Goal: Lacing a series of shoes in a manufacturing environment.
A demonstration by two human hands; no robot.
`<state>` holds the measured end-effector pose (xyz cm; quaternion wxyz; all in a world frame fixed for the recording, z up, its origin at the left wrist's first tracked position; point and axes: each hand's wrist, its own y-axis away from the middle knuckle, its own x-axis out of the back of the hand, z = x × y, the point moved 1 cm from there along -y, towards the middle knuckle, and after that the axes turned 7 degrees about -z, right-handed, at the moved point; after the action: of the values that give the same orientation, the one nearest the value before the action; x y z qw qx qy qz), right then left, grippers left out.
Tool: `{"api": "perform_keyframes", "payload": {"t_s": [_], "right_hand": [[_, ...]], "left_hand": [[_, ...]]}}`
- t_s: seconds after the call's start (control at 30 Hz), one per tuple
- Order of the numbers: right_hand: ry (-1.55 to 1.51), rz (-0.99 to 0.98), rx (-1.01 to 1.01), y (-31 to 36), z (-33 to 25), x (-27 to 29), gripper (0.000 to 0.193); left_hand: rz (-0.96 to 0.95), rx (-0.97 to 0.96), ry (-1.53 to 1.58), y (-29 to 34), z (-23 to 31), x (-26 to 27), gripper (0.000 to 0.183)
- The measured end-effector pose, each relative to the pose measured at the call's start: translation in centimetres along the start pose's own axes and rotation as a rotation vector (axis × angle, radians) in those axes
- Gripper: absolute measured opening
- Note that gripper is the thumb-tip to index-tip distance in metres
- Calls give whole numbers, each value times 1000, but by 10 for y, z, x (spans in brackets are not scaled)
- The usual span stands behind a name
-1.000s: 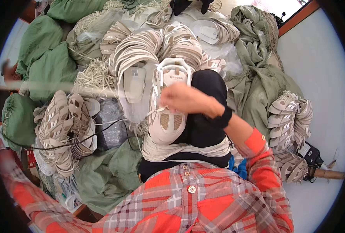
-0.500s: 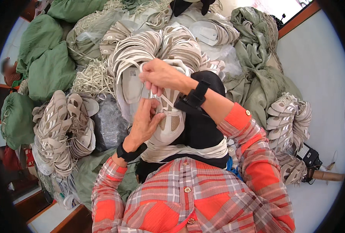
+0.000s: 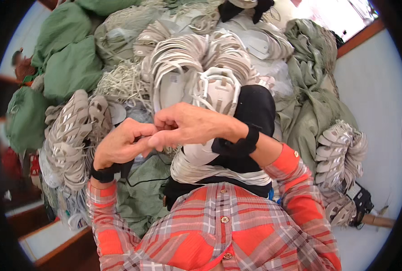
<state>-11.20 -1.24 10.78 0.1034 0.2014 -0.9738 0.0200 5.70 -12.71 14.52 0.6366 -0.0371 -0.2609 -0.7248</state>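
Head view showed the person's plaid shirt [image 3: 219, 235] nearest, both forearms raised in front of it. Half a second before, the hands had been apart on the white shoe upper [image 3: 217, 92], the left one low and the right at its far end; now they had come together above the lap, so the work had shifted to something small between the fingertips. The left hand [image 3: 119, 147] and right hand [image 3: 189, 126] touched, fingers pinched narrow, though what they held I could not tell. Beyond them the upper rested on the black-clad knee [image 3: 255, 108]. Farther off lay stacks of shoe pieces [image 3: 70, 135] and green sacks [image 3: 72, 67].
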Motion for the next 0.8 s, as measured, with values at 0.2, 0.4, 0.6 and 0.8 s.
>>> {"api": "perform_keyframes", "payload": {"t_s": [0.2, 0.4, 0.6, 0.8], "right_hand": [[-245, 371, -33, 29, 10, 31, 21], [-774, 593, 108, 77, 65, 68, 26], [-727, 565, 169, 82, 66, 65, 27], [27, -164, -229, 44, -43, -19, 17]], "left_hand": [[259, 259, 438, 121, -46, 25, 15], [423, 656, 236, 245, -147, 20, 18], [672, 827, -55, 332, -222, -23, 17], [1100, 1256, -815, 318, -272, 8, 25]]}}
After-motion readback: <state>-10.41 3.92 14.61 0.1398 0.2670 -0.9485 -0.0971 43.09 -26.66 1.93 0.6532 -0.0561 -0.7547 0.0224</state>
